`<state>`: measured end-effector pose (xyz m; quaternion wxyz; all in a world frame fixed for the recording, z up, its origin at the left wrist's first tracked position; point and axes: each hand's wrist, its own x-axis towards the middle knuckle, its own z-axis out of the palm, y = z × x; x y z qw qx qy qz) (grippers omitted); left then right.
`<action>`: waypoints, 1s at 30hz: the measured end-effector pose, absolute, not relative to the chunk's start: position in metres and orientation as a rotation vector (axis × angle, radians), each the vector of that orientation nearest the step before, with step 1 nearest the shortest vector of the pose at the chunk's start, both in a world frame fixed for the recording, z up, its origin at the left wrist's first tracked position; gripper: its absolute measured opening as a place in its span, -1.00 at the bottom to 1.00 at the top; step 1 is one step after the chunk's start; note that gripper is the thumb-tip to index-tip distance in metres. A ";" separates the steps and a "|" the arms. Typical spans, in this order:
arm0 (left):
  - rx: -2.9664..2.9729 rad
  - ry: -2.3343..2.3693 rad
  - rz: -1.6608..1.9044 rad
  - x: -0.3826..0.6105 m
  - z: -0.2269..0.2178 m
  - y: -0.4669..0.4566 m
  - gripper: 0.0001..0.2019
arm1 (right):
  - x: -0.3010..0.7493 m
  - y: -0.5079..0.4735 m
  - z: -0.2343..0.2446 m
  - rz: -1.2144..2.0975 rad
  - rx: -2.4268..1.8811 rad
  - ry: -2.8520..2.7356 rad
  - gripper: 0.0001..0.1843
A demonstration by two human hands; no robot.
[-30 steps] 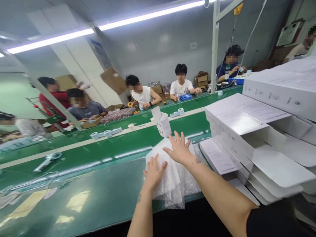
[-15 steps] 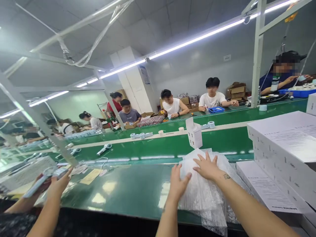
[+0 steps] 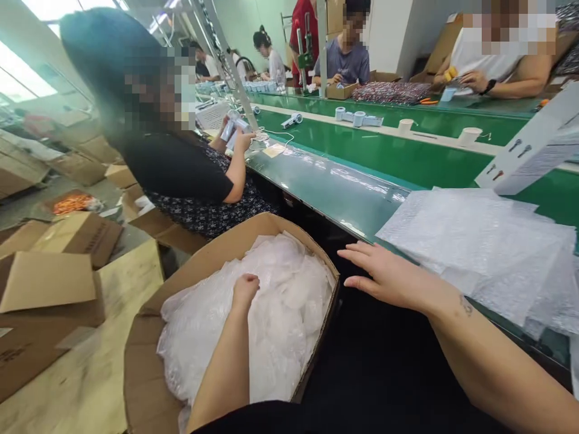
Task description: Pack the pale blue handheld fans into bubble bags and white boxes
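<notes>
In the head view, the left hand (image 3: 245,290) is down inside an open carton (image 3: 253,232), its fingers curled into a soft heap of plastic bubble bags (image 3: 280,313). I cannot tell whether it is gripping the bags or only pressing on them. The right hand (image 3: 389,276) is open with its fingers spread, and its fingertips are just beside the carton's right rim. The hands are well apart, with that rim between them.

A flat stack of bubble bags (image 3: 474,247) lies on the near bench (image 3: 325,193), just beyond the right hand. Above the stack, a white box (image 3: 527,141) printed with small icons stands tilted.

Flattened cardboard (image 3: 45,289) lies on the floor left of the carton. A co-worker in a black shirt (image 3: 176,163) sits on the left, holding a white device (image 3: 234,129) in both hands at the bench. Across a green conveyor (image 3: 384,154), blue-and-white parts (image 3: 357,118) and paper cups (image 3: 469,136) stand on a pale strip. Farther back, a person in a grey shirt (image 3: 346,63) sits behind a small box, and a person in a white shirt (image 3: 497,60) works at the far bench beside a heap of patterned packets (image 3: 391,92).
</notes>
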<state>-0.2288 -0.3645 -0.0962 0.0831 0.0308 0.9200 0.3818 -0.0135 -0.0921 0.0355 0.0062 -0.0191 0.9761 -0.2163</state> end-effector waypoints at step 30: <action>-0.657 1.274 2.444 -0.104 -0.062 -0.290 -0.85 | -0.030 -0.151 -0.055 -2.806 0.953 1.722 -0.46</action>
